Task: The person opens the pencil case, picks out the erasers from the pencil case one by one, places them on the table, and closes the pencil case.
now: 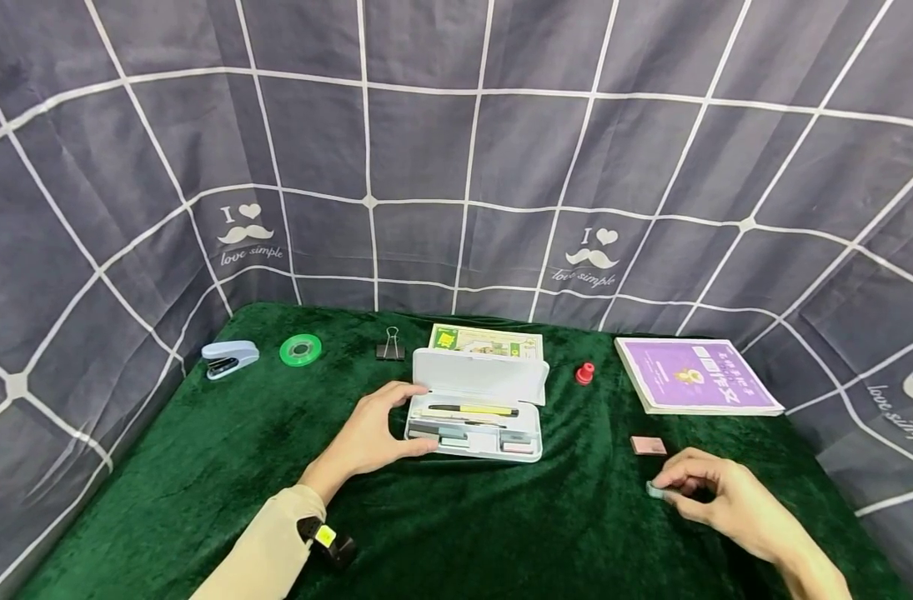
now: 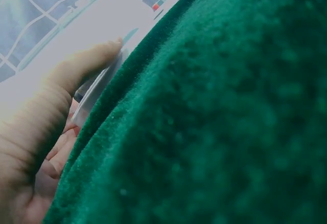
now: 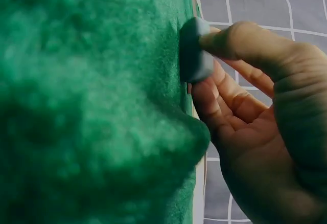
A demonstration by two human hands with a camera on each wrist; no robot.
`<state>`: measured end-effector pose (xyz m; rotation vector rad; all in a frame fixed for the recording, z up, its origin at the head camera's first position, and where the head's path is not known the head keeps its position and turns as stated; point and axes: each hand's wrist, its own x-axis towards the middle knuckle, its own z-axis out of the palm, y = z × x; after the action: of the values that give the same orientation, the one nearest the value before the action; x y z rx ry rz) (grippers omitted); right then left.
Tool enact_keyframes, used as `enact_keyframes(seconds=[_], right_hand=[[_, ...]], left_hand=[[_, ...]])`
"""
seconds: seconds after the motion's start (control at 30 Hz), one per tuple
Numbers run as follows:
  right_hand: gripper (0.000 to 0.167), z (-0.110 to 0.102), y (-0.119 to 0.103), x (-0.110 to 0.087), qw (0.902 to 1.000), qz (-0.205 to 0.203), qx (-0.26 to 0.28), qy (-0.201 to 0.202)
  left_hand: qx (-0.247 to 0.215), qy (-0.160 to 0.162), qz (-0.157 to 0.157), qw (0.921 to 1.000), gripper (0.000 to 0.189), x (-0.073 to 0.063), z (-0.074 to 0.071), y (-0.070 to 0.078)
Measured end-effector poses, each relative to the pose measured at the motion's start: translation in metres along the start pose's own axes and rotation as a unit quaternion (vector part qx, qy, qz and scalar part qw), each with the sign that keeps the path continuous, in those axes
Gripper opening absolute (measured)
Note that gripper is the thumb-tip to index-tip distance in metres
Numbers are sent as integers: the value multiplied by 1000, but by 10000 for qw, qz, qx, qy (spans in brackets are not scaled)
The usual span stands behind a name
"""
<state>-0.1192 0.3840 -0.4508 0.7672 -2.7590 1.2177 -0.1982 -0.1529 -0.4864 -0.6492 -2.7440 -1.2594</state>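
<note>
A white pencil case [image 1: 533,456] lies on the green cloth with its lid [image 1: 479,372] raised. Inside are a yellow-and-black pen [image 1: 486,410], a slimmer pen-like item and several small blocks. My left hand [image 1: 375,429] grips the case's left end, thumb at the front and fingers toward the back; the left wrist view shows the thumb on its edge. Off to the right, my right hand [image 1: 726,496] pinches a small grey-blue eraser [image 3: 193,50] between thumb and fingers, at the cloth's surface. Just behind that hand lies a pink eraser [image 1: 647,446].
A stapler [image 1: 231,358], a green tape roll [image 1: 301,350] and a black binder clip [image 1: 390,345] lie at the back left. Behind the case is a green-and-yellow booklet [image 1: 494,340]. A small red object [image 1: 585,373] and a purple book [image 1: 696,379] sit at the back right.
</note>
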Motion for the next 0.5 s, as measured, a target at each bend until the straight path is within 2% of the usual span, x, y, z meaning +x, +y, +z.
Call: enact_keyframes(seconds=[0.03,0.17,0.27,0.5], right_hand=[[32,0,2,0,9999,-24,81,-99],[26,-2,4,0,9981,323,224,-470],[28,-4,5,0,9959,483,318,-694],[34,-5,9,2,9966,-61,285,-769]], left_hand=[[-19,6,14,10000,83,0,0,0],[-33,4,-16,10000,82,0,0,0],[-20,-19,-78,10000,83,0,0,0],[-107,-19,-104,9999,84,1,0,0]])
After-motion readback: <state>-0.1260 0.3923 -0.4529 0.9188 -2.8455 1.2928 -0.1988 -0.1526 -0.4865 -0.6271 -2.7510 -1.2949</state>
